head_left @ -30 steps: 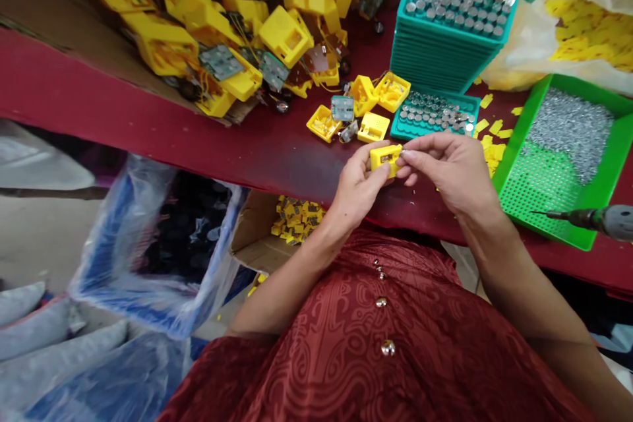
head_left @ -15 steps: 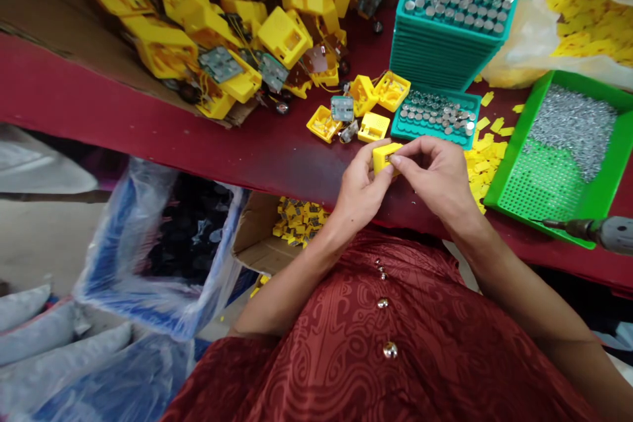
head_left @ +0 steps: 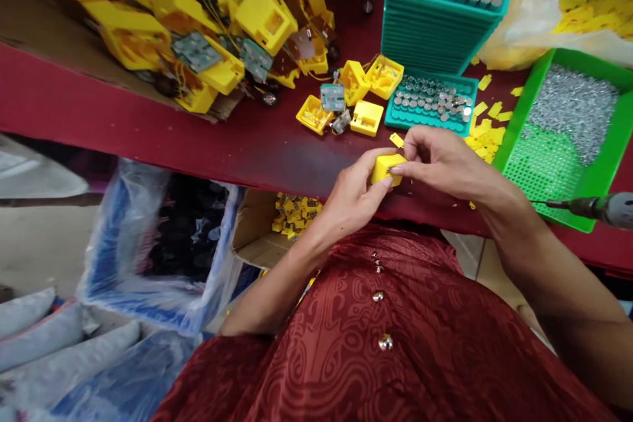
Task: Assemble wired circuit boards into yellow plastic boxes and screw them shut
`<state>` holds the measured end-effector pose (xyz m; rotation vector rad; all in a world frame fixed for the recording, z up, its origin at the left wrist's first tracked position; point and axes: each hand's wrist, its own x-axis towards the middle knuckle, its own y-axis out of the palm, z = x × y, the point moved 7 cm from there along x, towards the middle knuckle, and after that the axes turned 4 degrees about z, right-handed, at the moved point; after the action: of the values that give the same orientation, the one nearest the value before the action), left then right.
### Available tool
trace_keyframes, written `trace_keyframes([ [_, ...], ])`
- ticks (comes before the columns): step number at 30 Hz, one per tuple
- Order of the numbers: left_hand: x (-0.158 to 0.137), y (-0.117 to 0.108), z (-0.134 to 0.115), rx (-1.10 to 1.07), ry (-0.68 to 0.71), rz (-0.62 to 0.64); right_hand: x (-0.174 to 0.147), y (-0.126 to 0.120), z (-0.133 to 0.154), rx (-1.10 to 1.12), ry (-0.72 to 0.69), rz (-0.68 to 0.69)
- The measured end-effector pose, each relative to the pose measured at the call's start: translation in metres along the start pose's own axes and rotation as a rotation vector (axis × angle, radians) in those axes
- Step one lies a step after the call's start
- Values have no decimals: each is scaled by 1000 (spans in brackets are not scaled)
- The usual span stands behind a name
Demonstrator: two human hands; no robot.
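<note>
Open room left of the left hand (head_left: 357, 192) over red tabletop (head_left: 242, 142); tray stack (head_left: 435, 33) (tall) ahead.

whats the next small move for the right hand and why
Probably have the right hand press gently on the yellow case: its thumb tip seems to rest against the case's right side, and the left hand grips the case from the other.

The left forearm (head_left: 281, 273) slants up from the lower left and the right forearm (head_left: 554, 257) from the lower right, both bare, bringing the hands close together ahead of the torso (head_left: 420, 343). The left hand (head_left: 353, 194) is closed in a grip, its fingers partly hidden. The right hand (head_left: 445, 158) turns inward, index finger bent, thumb (head_left: 411, 172) stretched toward the left hand.
</note>
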<state>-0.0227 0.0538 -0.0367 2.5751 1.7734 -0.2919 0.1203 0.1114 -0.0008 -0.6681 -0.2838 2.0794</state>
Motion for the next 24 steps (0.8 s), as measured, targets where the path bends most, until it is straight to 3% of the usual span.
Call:
trace_keyframes([
  [6,-2,6,2,-98,-37,66,-10,5,-12,11,-18,42],
  [9,1,9,2,-167,-78,60,-17,6,-17,9,-1,-27],
  [16,8,21,5,-507,-205,57,-33,4,-13,86,-144,-239],
  [21,8,22,2,-456,-155,9,-56,5,5,-283,-388,-535],
  [24,10,22,3,-391,-138,-24,-64,13,10,-463,-470,-645],
])
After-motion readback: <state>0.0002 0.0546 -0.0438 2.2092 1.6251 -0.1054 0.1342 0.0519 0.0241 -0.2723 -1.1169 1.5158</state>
